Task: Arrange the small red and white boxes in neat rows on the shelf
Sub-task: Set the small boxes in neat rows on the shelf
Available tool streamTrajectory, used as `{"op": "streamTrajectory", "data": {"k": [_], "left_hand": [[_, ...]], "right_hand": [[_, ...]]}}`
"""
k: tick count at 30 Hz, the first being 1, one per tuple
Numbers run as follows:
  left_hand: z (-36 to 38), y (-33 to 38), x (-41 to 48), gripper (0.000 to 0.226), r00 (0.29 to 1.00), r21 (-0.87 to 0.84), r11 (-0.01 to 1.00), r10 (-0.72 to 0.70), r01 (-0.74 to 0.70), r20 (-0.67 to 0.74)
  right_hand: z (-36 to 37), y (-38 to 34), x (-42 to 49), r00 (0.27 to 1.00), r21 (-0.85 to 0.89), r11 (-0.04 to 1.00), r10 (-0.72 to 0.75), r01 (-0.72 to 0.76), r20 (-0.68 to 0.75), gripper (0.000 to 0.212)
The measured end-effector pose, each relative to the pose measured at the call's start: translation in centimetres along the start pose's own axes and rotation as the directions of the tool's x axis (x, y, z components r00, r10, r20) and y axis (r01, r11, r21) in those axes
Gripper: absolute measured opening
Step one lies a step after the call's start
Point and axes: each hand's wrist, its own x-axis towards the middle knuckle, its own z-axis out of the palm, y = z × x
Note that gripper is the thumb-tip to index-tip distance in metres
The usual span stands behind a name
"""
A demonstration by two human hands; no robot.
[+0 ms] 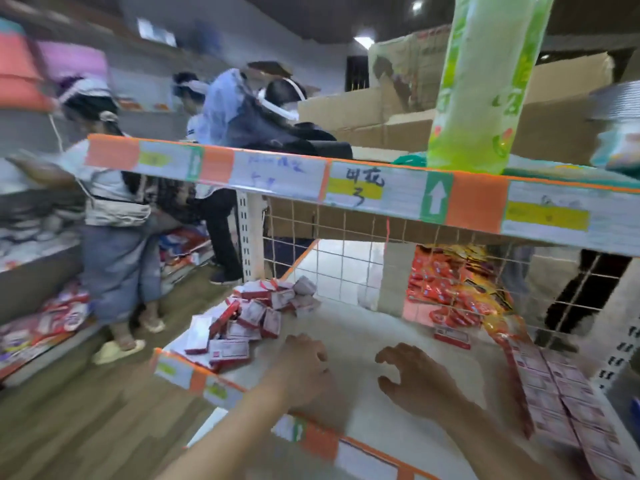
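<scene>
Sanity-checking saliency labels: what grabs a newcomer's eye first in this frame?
A jumbled heap of red and white boxes at the left end of the lower shelf, against neat rows of boxes flat at its right end. The left hand and right hand hover between them; a tall green package stands on the upper shelf.

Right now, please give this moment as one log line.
left hand: over shelf, grip unclear | right hand: empty, loosely curled | loose boxes: heaped left | arranged boxes: flat rows right

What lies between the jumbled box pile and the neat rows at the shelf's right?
In the head view, mostly bare shelf, the left hand and right hand over it, one stray box by the mesh.
</scene>
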Motion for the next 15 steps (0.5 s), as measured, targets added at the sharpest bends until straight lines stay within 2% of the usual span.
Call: {"op": "streamTrajectory", "data": {"k": [5,9,13,15], "left_hand": [[-2.6,-6.4,-1.5,0.028,0.989,-0.119,0.986,-0.127,0.118,-0.072],[-3.9,-9.3,-1.2,0.018,0.976,-0.124,0.982,-0.16,0.142,-0.147],[-4.7,-10.2,0.0,0.018,0.948,-0.166,0.972,-0.201,0.163,-0.247],[-5.1,-10.3,1.0,0.027,0.931,-0.114,0.976,-0.214,0.187,-0.297]], "right_hand": [[2.6,-5.6,4.9,0.995,0.059,0.994,-0.091,0.089,0.033,0.036],[3.4,-7.6,8.2,0.998,0.114,0.991,-0.065,0.064,0.006,0.038],[3.6,-7.8,10.5,0.999,0.118,0.992,-0.042,0.044,-0.024,0.041],[3.6,-7.9,12.0,0.997,0.114,0.991,-0.063,0.067,-0.039,0.045]]}}
